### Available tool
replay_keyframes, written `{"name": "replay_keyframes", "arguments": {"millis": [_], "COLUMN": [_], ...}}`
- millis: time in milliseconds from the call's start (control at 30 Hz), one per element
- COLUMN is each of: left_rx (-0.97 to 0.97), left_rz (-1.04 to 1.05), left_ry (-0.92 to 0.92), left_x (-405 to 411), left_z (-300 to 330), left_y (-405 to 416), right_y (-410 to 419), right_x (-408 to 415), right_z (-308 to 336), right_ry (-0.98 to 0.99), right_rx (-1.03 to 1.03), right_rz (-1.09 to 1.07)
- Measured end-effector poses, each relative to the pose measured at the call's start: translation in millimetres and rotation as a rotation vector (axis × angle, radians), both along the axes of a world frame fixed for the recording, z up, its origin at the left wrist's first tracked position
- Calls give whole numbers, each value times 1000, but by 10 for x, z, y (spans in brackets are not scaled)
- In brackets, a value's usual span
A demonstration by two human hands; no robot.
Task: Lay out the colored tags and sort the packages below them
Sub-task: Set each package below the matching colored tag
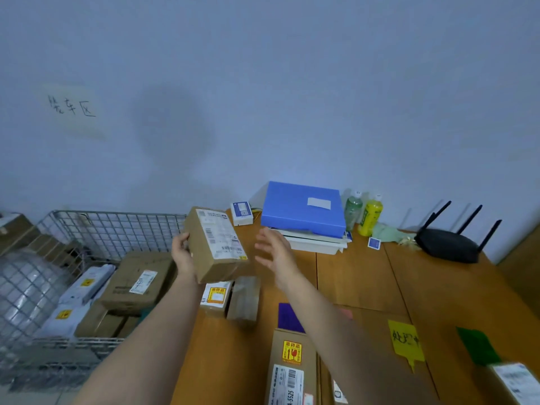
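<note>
My left hand (183, 254) grips a brown cardboard package (214, 244) with a white shipping label, held up above the table's left part. My right hand (273, 249) is open beside it, fingers spread, not touching. On the wooden table (365, 276) lie a purple tag (289, 317), a pink tag (347, 313) mostly hidden by my right arm, a yellow tag (406, 342) with black writing and a green tag (477, 346). A long box (292, 366) with a yellow sticker lies below the purple tag. Another package (515, 381) sits below the green tag.
A wire basket (96, 229) at the left holds several boxes and mailer bags. Two small packages (230, 299) lie on the table under my left hand. At the back stand a blue folder (304, 209) on white trays, two bottles (363, 213) and a black router (450, 244).
</note>
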State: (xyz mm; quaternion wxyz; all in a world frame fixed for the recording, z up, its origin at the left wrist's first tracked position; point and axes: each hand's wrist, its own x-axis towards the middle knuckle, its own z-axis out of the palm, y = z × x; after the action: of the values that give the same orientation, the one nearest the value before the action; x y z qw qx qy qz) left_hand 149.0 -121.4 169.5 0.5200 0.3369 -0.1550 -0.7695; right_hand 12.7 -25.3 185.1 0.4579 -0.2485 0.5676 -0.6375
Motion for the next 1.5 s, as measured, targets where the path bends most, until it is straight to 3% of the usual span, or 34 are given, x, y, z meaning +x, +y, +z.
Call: {"name": "replay_keyframes", "arguments": {"millis": [167,433,600,700,767,833,900,1000,1100,1167,1267,1500], "left_rx": [-90,-311,-613,-746,-837,-851,-804,-596,-393,-363,-449,-756], "left_rz": [-181,-400,-470,-566,-688,-755,-652,-353,-203,-179,-203,-146], "left_ry": [6,19,-57,-321,-555,-659,-627,-499,-207,-44,-25,-150], "left_x": [-99,-260,-258,-205,-199,-210,-262,-352,-472,-542,-625,-630], "left_z": [104,489,771,839,818,818,799,726,712,784,935,1280], "left_y": [158,361,297,262,289,373,451,554,691,858,1140,1397], "right_y": [115,369,532,622,633,616,584,588,635,669,691,914], "right_x": [97,-14,-374,-633,-718,-745,-751,-698,-602,-535,-427,-329], "right_z": [288,519,816,1107,1212,1244,1215,1181,1152,1134,1160,1405], "right_ry": [29,13,363,692,828,881,927,779,473,414,376,288], "right_rx": [-9,-236,-252,-86,7,-1,-88,-220,-236,-246,-310,-545], "right_rz": [257,215,301,558,616,508,242,-85,-114,-50,45,-43]}}
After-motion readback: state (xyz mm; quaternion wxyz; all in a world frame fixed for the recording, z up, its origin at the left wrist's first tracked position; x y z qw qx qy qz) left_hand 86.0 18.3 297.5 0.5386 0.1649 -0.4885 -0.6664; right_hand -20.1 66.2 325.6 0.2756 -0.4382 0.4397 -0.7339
